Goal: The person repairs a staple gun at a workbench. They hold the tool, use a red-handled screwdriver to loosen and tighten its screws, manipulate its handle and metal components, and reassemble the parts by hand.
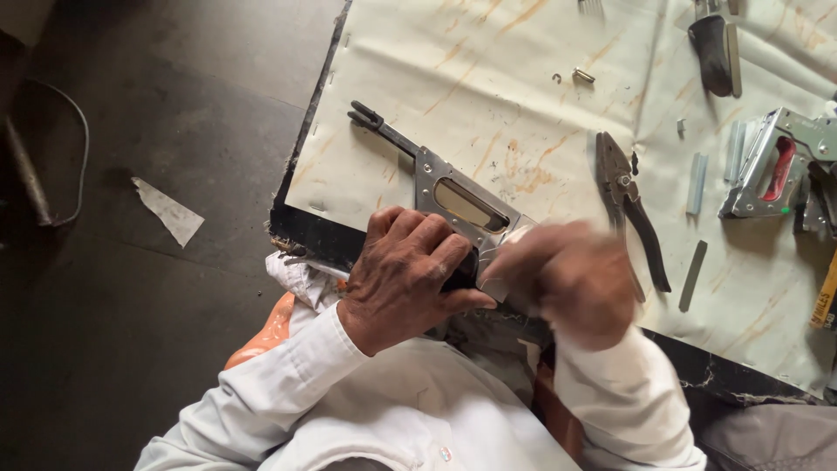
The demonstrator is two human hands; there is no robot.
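Your left hand (408, 275) is gripping the staple gun (460, 209) lying at the near edge of the table (418, 78), while your blurred right hand (567, 283) is closing on its end; pliers (629, 209) are lying just beside

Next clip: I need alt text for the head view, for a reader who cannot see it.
Seen from above, a person's left hand and blurred right hand grip a metal staple gun lying on a stained pale table. Pliers, staple strips and a second staple gun lie to its right.
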